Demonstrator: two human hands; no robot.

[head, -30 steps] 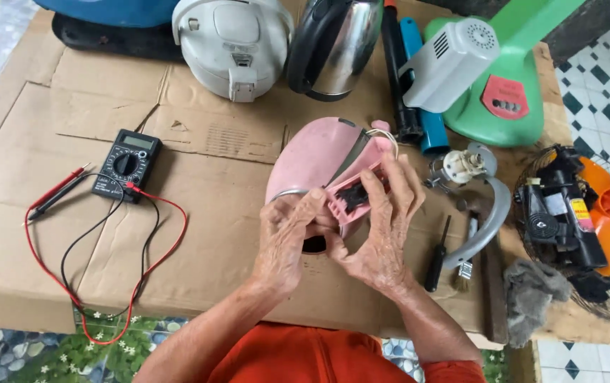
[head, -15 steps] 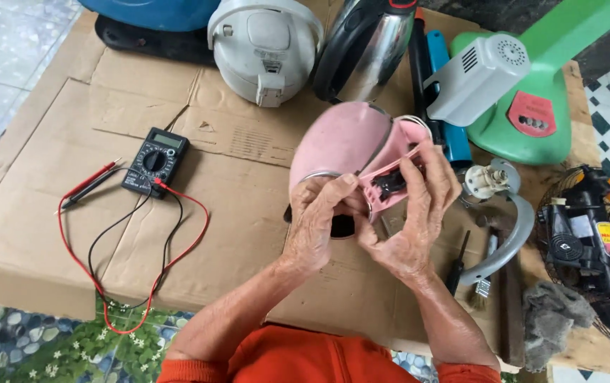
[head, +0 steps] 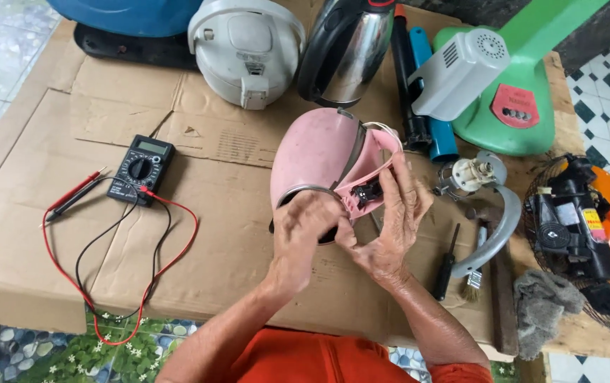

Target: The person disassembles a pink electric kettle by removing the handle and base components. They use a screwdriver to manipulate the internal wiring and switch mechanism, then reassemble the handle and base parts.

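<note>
Gripping the pink kettle [head: 319, 152], tilted since a second ago, both hands [head: 303, 237] [head: 390, 227] are closed around its opened handle.

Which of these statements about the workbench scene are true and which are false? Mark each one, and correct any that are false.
1. Both hands are on the pink kettle. True: the left hand and the right hand grip it at its opened handle end.
2. The multimeter lies to the right of the pink kettle. False: it lies to the left, on the cardboard.
3. The multimeter has red and black leads attached. True.
4. A steel kettle stands beyond the pink one. True.
5. The green fan base is held in the right hand. False: it rests on the bench, untouched.
</note>
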